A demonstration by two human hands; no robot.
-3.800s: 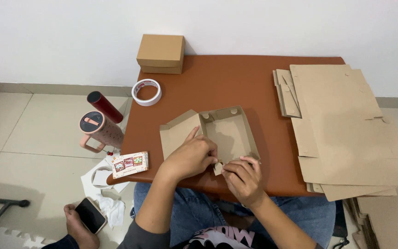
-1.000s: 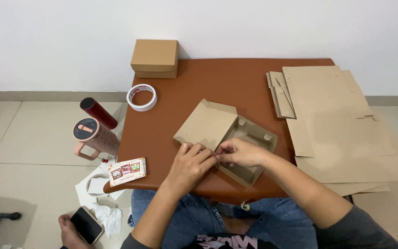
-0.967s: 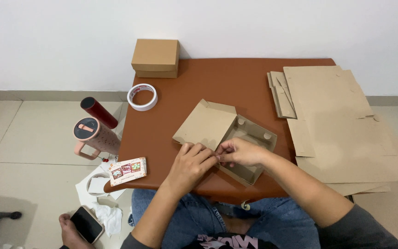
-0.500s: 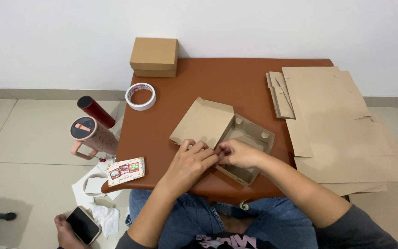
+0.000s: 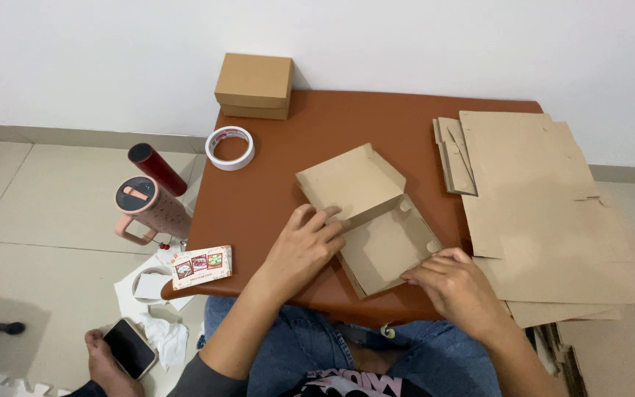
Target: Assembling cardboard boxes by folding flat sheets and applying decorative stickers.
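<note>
Head view: hands once bunched together are now spread, left hand (image 5: 304, 246) pressed flat, right hand (image 5: 456, 283) pinching the matte, half-folded brown cardboard box (image 5: 367, 217).

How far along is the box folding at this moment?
Done: one closed box sits at the table's far corner. In hand: a half-folded box with its lid up; the left hand presses its near-left wall and the right hand holds the near-right corner. Left: the lid is not yet closed, and a stack of flat blanks lies unfolded on the right.
</note>
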